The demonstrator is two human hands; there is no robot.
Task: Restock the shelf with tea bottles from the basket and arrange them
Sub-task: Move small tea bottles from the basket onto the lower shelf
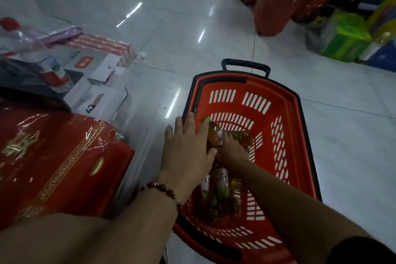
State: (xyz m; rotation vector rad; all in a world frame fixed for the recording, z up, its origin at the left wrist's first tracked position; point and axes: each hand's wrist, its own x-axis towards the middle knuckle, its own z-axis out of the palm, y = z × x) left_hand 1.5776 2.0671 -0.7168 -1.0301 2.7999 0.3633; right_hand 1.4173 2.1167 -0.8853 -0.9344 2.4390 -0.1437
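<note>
A red shopping basket (285,96) with a black rim stands on the tiled floor. Several tea bottles (218,188) with amber liquid lie in its near end. One tea bottle with a green cap (214,129) is raised at the basket's left wall. My left hand (186,152) lies against this bottle with straight, spread fingers reaching over the rim. My right hand (230,150) is down in the basket with its fingers curled round the same bottle's label end. A yellowish bottle (246,137) lies just beyond it. No shelf is in view.
A red gift box (53,163) wrapped in film sits close on the left, with white cartons (102,75) and a red-capped water bottle (32,49) behind it. Tall red baskets (276,6) and green packs (342,38) stand at the back right. Glossy floor lies between.
</note>
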